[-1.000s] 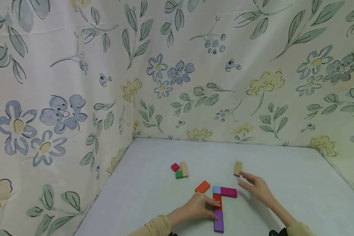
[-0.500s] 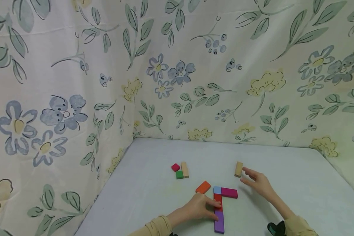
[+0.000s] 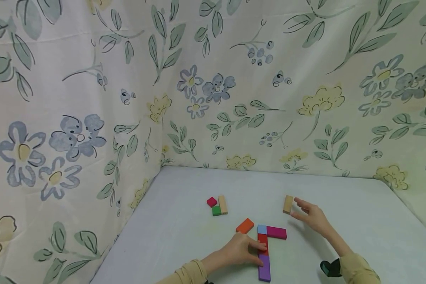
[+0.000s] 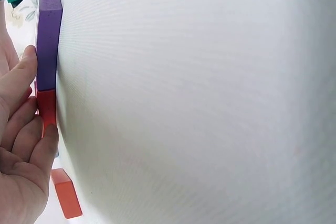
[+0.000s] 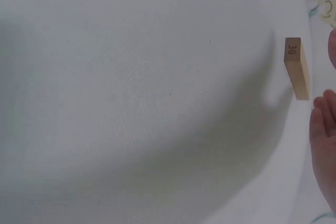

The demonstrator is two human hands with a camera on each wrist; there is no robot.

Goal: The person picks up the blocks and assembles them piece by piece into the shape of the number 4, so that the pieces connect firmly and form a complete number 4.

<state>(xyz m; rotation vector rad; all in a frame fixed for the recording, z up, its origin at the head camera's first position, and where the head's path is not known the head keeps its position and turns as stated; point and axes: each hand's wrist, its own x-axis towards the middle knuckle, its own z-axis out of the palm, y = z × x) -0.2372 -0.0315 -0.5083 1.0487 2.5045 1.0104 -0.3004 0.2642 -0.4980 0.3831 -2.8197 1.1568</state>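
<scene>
My left hand (image 3: pixel 237 249) rests by a row of wooden blocks. Its thumb is at the purple block (image 3: pixel 264 268) and its fingertips lie on the red block (image 3: pixel 262 239); neither block is enclosed by the hand. At the far end of the row sit a light blue block (image 3: pixel 262 229) and a magenta block (image 3: pixel 276 232) that points right. My right hand (image 3: pixel 313 217) hovers with fingers apart just right of a natural wood block (image 3: pixel 288 204). In the right wrist view, the wood block (image 5: pixel 296 66) bears the number 30, and the fingers hold nothing.
An orange block (image 3: pixel 245 225) lies tilted just left of the row. Farther back on the white table (image 3: pixel 170 236) are a crimson block (image 3: pixel 212 201), a green block (image 3: pixel 216 210) and another wood block (image 3: pixel 223 204). Floral cloth (image 3: pixel 213 130) hangs behind and at the left.
My right hand has shifted slightly up and away, from the wood block's near end to alongside its right side. My left hand and the blocks have stayed put.
</scene>
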